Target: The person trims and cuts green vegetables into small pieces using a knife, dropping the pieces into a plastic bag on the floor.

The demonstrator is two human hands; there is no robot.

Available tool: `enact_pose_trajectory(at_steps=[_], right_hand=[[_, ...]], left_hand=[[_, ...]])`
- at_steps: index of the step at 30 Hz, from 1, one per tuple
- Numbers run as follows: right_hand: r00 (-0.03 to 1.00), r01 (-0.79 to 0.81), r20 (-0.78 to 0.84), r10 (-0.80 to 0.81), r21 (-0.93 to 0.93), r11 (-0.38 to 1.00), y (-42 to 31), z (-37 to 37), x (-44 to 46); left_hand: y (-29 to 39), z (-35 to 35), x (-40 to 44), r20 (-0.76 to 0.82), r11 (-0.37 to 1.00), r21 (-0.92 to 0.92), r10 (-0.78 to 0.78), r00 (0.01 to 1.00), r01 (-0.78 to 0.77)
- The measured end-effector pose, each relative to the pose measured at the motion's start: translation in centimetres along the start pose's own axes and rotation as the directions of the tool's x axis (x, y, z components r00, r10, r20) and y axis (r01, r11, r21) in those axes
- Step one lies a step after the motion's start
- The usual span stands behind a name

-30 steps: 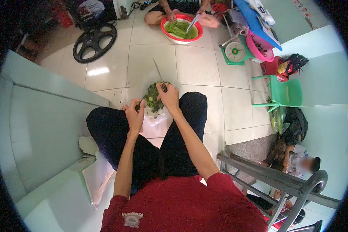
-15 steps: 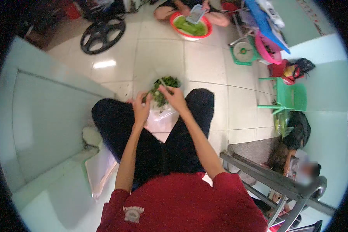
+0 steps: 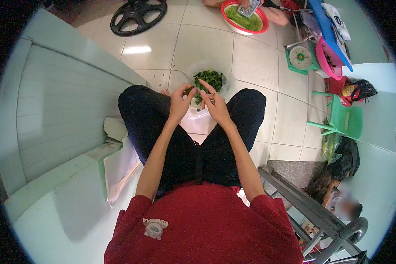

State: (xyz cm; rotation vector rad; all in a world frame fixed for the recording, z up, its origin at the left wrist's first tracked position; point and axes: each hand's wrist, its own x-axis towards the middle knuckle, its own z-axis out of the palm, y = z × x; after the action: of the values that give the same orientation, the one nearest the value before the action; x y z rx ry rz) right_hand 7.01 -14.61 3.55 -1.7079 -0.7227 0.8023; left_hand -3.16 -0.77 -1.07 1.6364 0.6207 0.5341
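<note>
A pile of chopped-looking leafy greens (image 3: pixel 210 80) lies on the floor between my knees, in what looks like a clear plastic bag (image 3: pixel 228 88). My left hand (image 3: pixel 179 104) is at the near left side of the pile, fingers curled and thumb and fingertips drawn together; whatever they pinch is too small to make out. Close beside it, my right hand (image 3: pixel 215 108) reaches over the greens with its index finger stretched out and the thumb apart. No held thing shows clearly in that hand. Pinkish sheeting (image 3: pixel 197 121) spreads below both hands.
Across the tiled floor, another person's hands hold a grey tray (image 3: pixel 249 8) over a red-rimmed basin (image 3: pixel 264 26) of greens. A steering-wheel-shaped black base (image 3: pixel 138 16) stands far left. To the right are a scale (image 3: pixel 300 57), pink tub (image 3: pixel 325 55), green chair (image 3: pixel 348 118) and metal railing (image 3: pixel 312 207).
The view has shifted, so the scene sits lower left to right. My right hand's index finger is now stretched out; a thin pale thing earlier at its fingertips no longer shows.
</note>
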Motion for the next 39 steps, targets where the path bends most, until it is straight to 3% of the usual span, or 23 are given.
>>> enact_pose_trajectory(at_steps=[8,12,15,17,21,23,27,29,30,32,33,35,37,39], right_hand=[[1.000,-0.017,0.004,0.017,0.106,0.994,0.5,0.3,0.1],[1.000,0.000,-0.005,0.000,0.037,0.999,0.2,0.1,0.0],[0.999,0.011,-0.033,-0.011,0.013,1.000,0.9,0.3,0.2],[0.995,0.041,-0.097,-0.038,0.031,0.999,1.3,0.6,0.3],[0.991,0.033,-0.128,-0.025,0.061,0.998,2.4,1.0,0.6],[0.975,-0.047,-0.213,0.069,0.106,0.993,3.5,0.8,1.3],[0.971,-0.033,-0.227,0.075,0.184,0.982,3.0,0.5,2.4],[0.958,-0.080,-0.249,0.145,0.252,0.964,2.6,0.6,3.1],[0.957,-0.082,-0.249,0.146,0.252,0.964,2.5,0.4,3.7],[0.933,-0.112,-0.346,0.103,-0.006,0.994,1.9,-0.1,5.2],[0.932,-0.112,-0.346,0.103,-0.005,0.994,1.2,-0.6,5.5],[0.934,-0.138,-0.352,0.064,-0.190,0.972,-0.1,-1.7,6.2],[0.925,-0.124,-0.379,0.032,-0.222,0.967,0.5,-2.2,6.8],[0.913,-0.208,-0.385,0.134,-0.158,0.965,1.4,-2.2,7.1]], left_hand=[[1.1,-0.2,-0.2,0.012,0.990,0.136,0.032,0.999,-0.033],[1.6,0.1,-0.5,-0.021,0.996,0.088,-0.001,1.000,0.002],[1.4,0.0,-0.5,-0.015,0.978,0.203,0.058,0.998,-0.054],[1.8,0.0,-0.6,-0.066,0.930,0.327,0.197,0.978,-0.165],[0.9,0.3,-0.7,-0.074,0.908,0.347,0.275,0.958,-0.234],[2.7,0.0,-1.1,0.037,0.773,0.511,0.416,0.909,-0.375],[1.8,0.4,-1.3,0.027,0.849,0.425,0.335,0.942,-0.314],[0.6,0.9,-0.8,-0.065,0.951,0.239,0.216,0.974,-0.195],[0.6,0.9,-0.7,-0.065,0.952,0.238,0.215,0.975,-0.194],[1.0,0.8,-0.4,-0.040,0.969,0.212,0.139,0.989,-0.128],[1.3,0.6,-0.5,-0.039,0.969,0.212,0.140,0.989,-0.128],[1.8,0.3,-0.7,-0.007,0.964,0.241,0.122,0.992,-0.117],[2.1,0.2,-0.8,0.007,0.967,0.237,0.092,0.996,-0.091],[1.8,0.2,-0.7,0.003,0.972,0.226,0.068,0.998,-0.067]])
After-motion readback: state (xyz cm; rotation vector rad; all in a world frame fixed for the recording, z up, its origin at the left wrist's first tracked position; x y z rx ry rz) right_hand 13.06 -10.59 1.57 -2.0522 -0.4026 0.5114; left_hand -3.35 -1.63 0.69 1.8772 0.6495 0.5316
